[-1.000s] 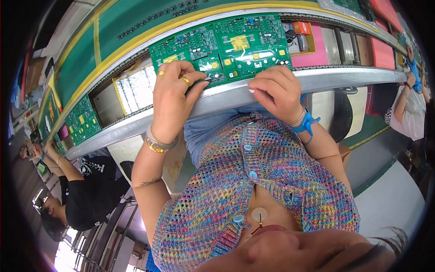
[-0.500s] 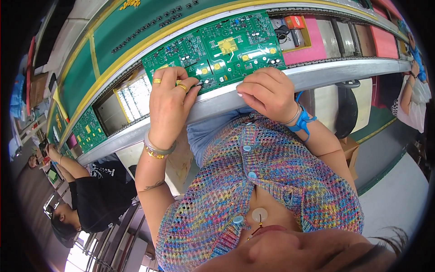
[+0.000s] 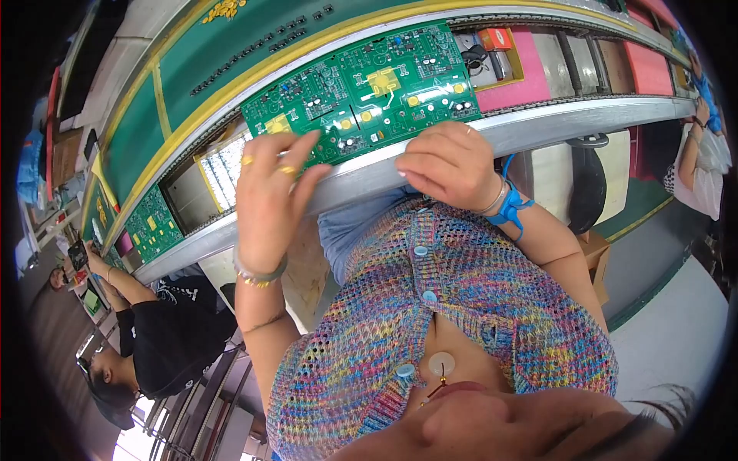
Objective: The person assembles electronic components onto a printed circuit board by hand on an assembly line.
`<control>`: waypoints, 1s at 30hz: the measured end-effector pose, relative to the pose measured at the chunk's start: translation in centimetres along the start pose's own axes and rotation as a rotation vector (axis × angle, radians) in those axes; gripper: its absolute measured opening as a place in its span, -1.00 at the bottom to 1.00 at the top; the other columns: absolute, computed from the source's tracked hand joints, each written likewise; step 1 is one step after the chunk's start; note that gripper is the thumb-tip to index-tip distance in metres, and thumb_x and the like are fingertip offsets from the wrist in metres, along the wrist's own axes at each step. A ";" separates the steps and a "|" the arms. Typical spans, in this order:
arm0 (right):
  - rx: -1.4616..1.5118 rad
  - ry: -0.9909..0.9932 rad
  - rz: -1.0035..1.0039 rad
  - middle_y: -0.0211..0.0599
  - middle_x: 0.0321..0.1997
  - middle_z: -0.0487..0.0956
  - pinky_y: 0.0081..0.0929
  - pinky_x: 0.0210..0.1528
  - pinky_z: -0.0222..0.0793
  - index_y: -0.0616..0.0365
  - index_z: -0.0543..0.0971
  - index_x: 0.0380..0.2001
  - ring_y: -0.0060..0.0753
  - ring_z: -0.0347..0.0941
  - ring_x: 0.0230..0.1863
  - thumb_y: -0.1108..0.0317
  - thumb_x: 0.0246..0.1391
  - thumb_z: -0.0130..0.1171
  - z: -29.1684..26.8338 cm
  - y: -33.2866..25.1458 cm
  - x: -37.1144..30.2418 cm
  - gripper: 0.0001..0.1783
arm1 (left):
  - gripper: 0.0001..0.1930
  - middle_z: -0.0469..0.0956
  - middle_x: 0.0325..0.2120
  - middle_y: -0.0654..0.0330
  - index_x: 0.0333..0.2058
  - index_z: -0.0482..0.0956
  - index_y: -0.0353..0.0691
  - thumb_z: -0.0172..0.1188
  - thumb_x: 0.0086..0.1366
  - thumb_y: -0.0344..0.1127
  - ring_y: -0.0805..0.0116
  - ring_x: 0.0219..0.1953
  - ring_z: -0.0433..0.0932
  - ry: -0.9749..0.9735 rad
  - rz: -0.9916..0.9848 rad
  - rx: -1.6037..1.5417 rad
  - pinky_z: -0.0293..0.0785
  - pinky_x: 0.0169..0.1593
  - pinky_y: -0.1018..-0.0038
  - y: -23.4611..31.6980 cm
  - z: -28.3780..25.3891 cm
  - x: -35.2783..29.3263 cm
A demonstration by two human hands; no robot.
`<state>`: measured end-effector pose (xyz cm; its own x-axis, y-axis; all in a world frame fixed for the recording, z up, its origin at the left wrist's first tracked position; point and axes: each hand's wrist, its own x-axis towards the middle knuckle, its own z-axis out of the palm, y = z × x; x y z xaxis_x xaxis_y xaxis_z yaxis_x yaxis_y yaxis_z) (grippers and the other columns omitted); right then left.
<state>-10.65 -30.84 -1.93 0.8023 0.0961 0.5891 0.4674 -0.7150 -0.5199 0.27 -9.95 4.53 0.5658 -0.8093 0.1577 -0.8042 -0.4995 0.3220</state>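
"Two bare hands meet the line: the left hand [image 3: 267,192], gold rings [image 3: 287,170] on its fingers, hovers at the near left corner of a green printed circuit board [image 3: 407,100], while the right hand [image 3: 452,165], a blue wrist strap [image 3: 510,210] below it, curls over the silver rail [image 3: 553,121] at the board's near edge."

"And the grip on each side?"

"On the left, thumb and forefinger stand apart, slightly blurred. On the right, the fingers bend toward the thumb; whether they pinch anything, I cannot tell."

"Where does the board lie?"

"Flat on the conveyor, directly in front of the person in a multicoloured knitted top [image 3: 438,261], its yellow patches facing up. A second circuit board [image 3: 151,224] sits farther left along the same line."

"What surrounds it?"

"Across the far rail, a green counter [image 3: 181,65] bears rows of small black components [image 3: 288,34] and a cluster of yellow parts [image 3: 225,10]. To the board's right, a yellow-rimmed tray [image 3: 518,63] holds a small red box [image 3: 494,38], beside a pink sheet [image 3: 532,69]. At far left, a co-worker in a black shirt [image 3: 181,338] reaches toward the line."
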 end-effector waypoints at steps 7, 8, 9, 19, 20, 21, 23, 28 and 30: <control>0.097 -0.268 -0.272 -0.32 -0.15 0.49 -0.13 0.21 0.11 0.11 0.45 -0.09 -0.23 0.36 -0.02 0.06 -0.20 0.26 6.9 -5.7 5.8 -0.42 | -0.62 0.44 -0.18 0.04 -0.07 0.46 -0.29 0.19 0.14 -0.28 0.07 -0.11 0.33 0.345 -0.466 0.393 0.24 -0.01 0.26 -8.1 -3.9 -8.7; 0.087 -0.348 -0.251 -0.29 -0.15 0.48 -0.10 0.24 0.03 0.13 0.41 -0.05 -0.22 0.34 0.00 0.00 -0.21 0.24 8.2 -6.1 6.3 -0.34 | -0.52 0.35 -0.04 -0.09 0.03 0.33 -0.40 0.12 0.21 -0.22 -0.02 0.00 0.26 0.360 -0.546 0.469 0.17 0.08 0.21 -10.6 -4.1 -10.9; 0.073 -0.426 -0.235 -0.25 -0.15 0.47 -0.07 0.27 -0.05 0.15 0.38 -0.01 -0.21 0.31 0.02 -0.06 -0.23 0.22 9.6 -6.4 6.8 -0.27 | -0.40 0.24 0.07 -0.21 0.10 0.22 -0.45 0.08 0.24 -0.11 -0.08 0.12 0.18 0.378 -0.654 0.509 0.06 0.18 0.21 -13.3 -4.2 -13.3; -0.154 -0.567 0.002 -0.21 -0.30 0.49 -0.11 0.22 0.04 0.16 0.42 -0.06 -0.21 0.39 -0.11 0.03 -0.13 0.20 7.3 -6.2 6.9 -0.40 | -0.15 0.05 0.21 -0.15 0.19 0.14 -0.28 -0.28 0.19 0.37 -0.26 0.27 -0.15 0.137 -1.267 0.613 -0.15 0.26 0.01 -34.1 -6.5 -32.2; -0.158 -0.561 -0.012 -0.21 -0.30 0.49 -0.11 0.22 0.04 0.16 0.42 -0.06 -0.21 0.39 -0.11 0.03 -0.13 0.20 6.2 -5.6 6.5 -0.40 | -0.24 0.07 0.21 -0.09 0.20 0.15 -0.14 -0.31 0.22 0.33 -0.21 0.27 -0.12 0.050 -1.237 0.652 -0.16 0.27 0.02 -34.9 -6.8 -32.8; -0.144 -0.542 0.015 -0.18 -0.26 0.49 -0.10 0.21 0.04 0.14 0.40 -0.04 -0.18 0.39 -0.08 0.04 -0.10 0.18 5.0 -5.0 6.2 -0.42 | -0.32 0.08 0.22 -0.03 0.21 0.17 -0.01 -0.34 0.26 0.30 -0.16 0.28 -0.09 -0.039 -1.211 0.690 -0.17 0.27 0.02 -35.4 -7.1 -33.7; -0.187 -0.527 0.075 -0.15 -0.22 0.50 -0.09 0.20 0.05 0.12 0.39 -0.02 -0.16 0.38 -0.05 0.06 -0.07 0.16 2.8 -3.5 4.9 -0.43 | -0.42 0.11 0.21 0.00 0.19 0.19 0.05 -0.35 0.30 0.18 -0.11 0.27 -0.05 -0.172 -1.154 0.765 -0.17 0.26 -0.02 -35.4 -6.2 -31.3; -0.398 -0.416 0.237 -0.12 -0.16 0.50 -0.09 0.15 0.12 0.15 0.42 -0.07 -0.13 0.40 -0.07 0.06 -0.03 0.12 -3.4 -0.5 2.0 -0.49 | -0.64 0.33 0.10 0.13 0.07 0.32 0.08 -0.26 0.33 -0.19 0.01 0.16 0.22 -0.319 -0.799 1.099 -0.04 0.19 -0.12 -32.0 -6.1 -28.0; -0.447 -0.391 0.292 -0.14 -0.16 0.51 -0.09 0.14 0.12 0.15 0.42 -0.06 -0.11 0.40 -0.07 0.05 0.03 0.07 -5.4 0.8 1.0 -0.52 | -0.63 0.37 0.06 0.08 0.04 0.37 0.01 -0.28 0.36 -0.11 -0.04 0.19 0.16 -0.268 -0.702 1.114 -0.01 0.20 -0.05 -30.1 -6.0 -27.7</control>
<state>-11.48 -35.02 1.61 0.9877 0.0388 0.1512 0.0787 -0.9601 -0.2682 9.88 29.40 -3.93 0.9670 -0.2508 0.0461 -0.1516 -0.7107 -0.6870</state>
